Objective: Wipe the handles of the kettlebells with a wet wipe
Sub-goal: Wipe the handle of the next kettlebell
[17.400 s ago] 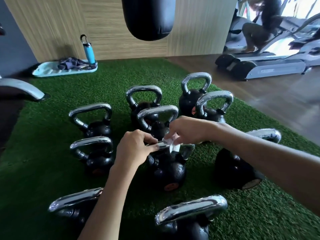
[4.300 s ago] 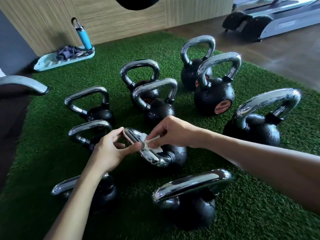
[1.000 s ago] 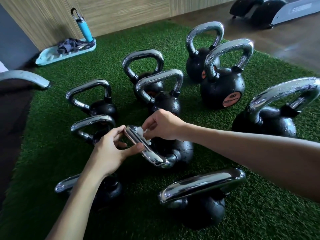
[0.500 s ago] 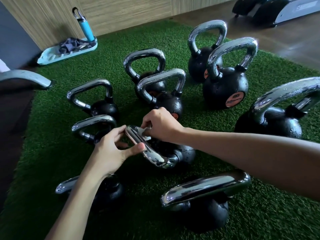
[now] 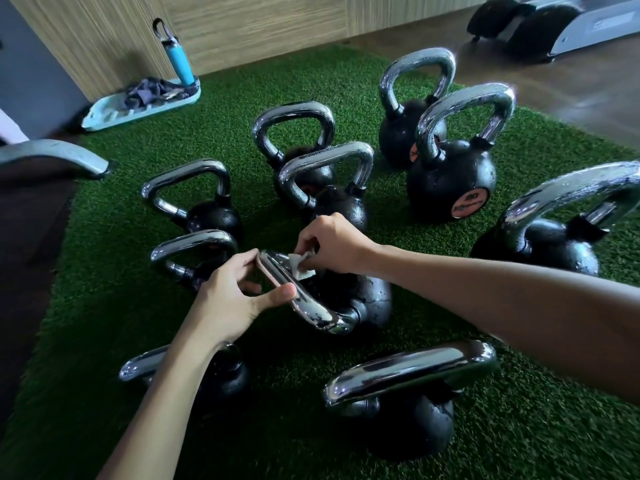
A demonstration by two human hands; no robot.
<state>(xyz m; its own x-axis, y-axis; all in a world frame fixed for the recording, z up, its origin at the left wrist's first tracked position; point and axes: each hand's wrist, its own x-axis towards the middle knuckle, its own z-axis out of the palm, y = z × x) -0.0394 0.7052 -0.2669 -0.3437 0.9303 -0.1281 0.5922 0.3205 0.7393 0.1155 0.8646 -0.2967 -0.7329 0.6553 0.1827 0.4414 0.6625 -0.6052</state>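
**Chrome handle [image 5: 311, 306] angled far-left to near-right, wet wipe [image 5: 299, 264] at its far end**

Just beyond the nearest kettlebell [image 5: 408, 403], the tipped kettlebell [image 5: 374, 299] lies on the green turf [image 5: 104, 271]. Its ball is to the right and its handle points toward the wearer. The left hand [image 5: 228, 299] pinches the bar between thumb and fingers, as before. The right hand [image 5: 332, 244], knuckles up, pinches the wet wipe against the bar's far corner; seconds ago it sat mid-bar. The other kettlebells [image 5: 450, 181] stand upright behind.
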